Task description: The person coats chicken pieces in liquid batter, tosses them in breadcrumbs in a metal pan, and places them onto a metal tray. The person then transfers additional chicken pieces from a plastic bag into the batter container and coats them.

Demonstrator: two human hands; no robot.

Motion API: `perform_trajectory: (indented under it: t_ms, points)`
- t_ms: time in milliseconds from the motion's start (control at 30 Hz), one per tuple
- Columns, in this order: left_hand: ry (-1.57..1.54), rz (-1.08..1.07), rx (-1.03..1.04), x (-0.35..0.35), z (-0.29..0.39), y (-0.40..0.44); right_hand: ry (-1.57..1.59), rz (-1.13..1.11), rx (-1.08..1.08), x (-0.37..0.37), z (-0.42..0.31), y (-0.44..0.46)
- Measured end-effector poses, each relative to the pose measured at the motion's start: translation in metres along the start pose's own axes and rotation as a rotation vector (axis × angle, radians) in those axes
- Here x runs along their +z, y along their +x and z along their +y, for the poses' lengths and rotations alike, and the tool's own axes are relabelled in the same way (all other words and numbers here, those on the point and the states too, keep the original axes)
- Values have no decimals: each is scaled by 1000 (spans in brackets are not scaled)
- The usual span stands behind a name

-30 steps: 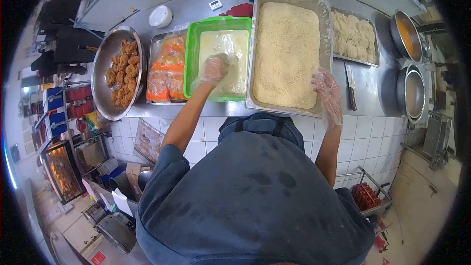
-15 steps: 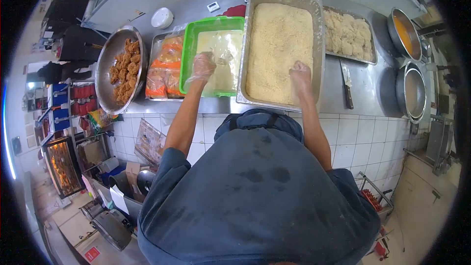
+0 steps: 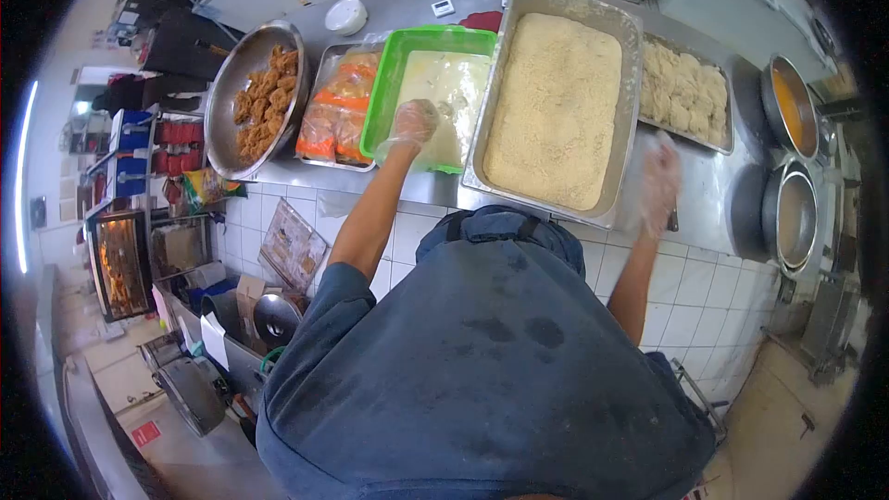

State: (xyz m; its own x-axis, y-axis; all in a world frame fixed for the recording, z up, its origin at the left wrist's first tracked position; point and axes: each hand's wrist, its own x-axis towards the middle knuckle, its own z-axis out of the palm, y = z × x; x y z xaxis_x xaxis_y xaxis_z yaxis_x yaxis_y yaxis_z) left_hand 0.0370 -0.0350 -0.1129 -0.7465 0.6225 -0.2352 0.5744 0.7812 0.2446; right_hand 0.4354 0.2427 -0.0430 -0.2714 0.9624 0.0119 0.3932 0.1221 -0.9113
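My left hand (image 3: 414, 122), in a clear plastic glove, is over the near left part of a green tub (image 3: 374, 97) of milky liquid. Its fingers are curled in, and whatever they hold is hidden. Past the right rim of a deep metal pan (image 3: 626, 111) filled with pale breading (image 3: 556, 111), my gloved right hand (image 3: 660, 183) hangs above the counter. Motion smears its fingers. A knife (image 3: 673, 220) lies under that hand, mostly covered by it. Behind it, a shallow tray (image 3: 731, 134) carries breaded pieces (image 3: 685, 88).
At the left, a metal bowl (image 3: 222, 120) contains browned fried pieces (image 3: 269, 102). Bagged food with orange markings (image 3: 338, 106) sits beside the tub. A white lidded container (image 3: 345, 16) stands behind. Metal bowls (image 3: 795, 218) are at the right, one with orange liquid (image 3: 789, 116).
My right hand has left the breading and moved right, past the pan's rim and over the knife. My left hand stays at the green tub. The whole view has shifted somewhat.
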Motion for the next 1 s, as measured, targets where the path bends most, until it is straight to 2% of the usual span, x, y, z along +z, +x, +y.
perform_trajectory:
  t_ms: [33, 67, 133, 200, 233, 333, 433, 533, 633, 700, 733, 800, 833, 900, 933, 1000]
  points:
    - [-64, 66, 59, 7, -8, 5, -179, 101, 42, -23, 27, 11]
    - [-128, 130, 121, 24, -21, 12, -411, 166, 92, -45, 94, 28]
    - [-230, 250, 211, 35, -23, 12, -844, 284, -27, -65, 154, 21]
    - [-303, 365, 264, 32, -9, 4, -907, 136, -156, -77, 205, 15]
    - [-268, 339, 238, 29, -4, 2, -937, 59, -219, -80, 211, 11]
    - [-138, 258, 173, 22, 3, 4, -1029, 35, -270, -82, 215, 13]
    - [-47, 199, 158, 17, 7, 9, -1236, -14, -164, -84, 224, 22]
    - [-64, 168, 202, 26, 5, 9, -1114, -41, -212, -85, 280, 45]
    - [-11, 111, 260, 41, -5, 31, -751, -126, -377, -86, 266, 45]
    - [-35, 152, 252, 44, 1, 31, -829, -101, -241, -80, 246, 35]
    - [29, 107, 279, 46, 0, 36, -866, -90, -177, -75, 241, 33]
    - [156, 3, 328, 52, -5, 42, -882, -64, -302, -75, 245, 23]
    - [121, 9, 338, 41, -1, 37, -889, -49, -360, -72, 246, 18]
    - [51, 12, 370, 9, 13, 19, -963, -49, -188, -63, 200, -9]
    - [77, 84, 539, 55, -11, 49, -998, -44, -97, -57, 163, -27]
    - [88, 133, 737, 96, -34, 63, -1057, -155, 78, -56, 103, -58]
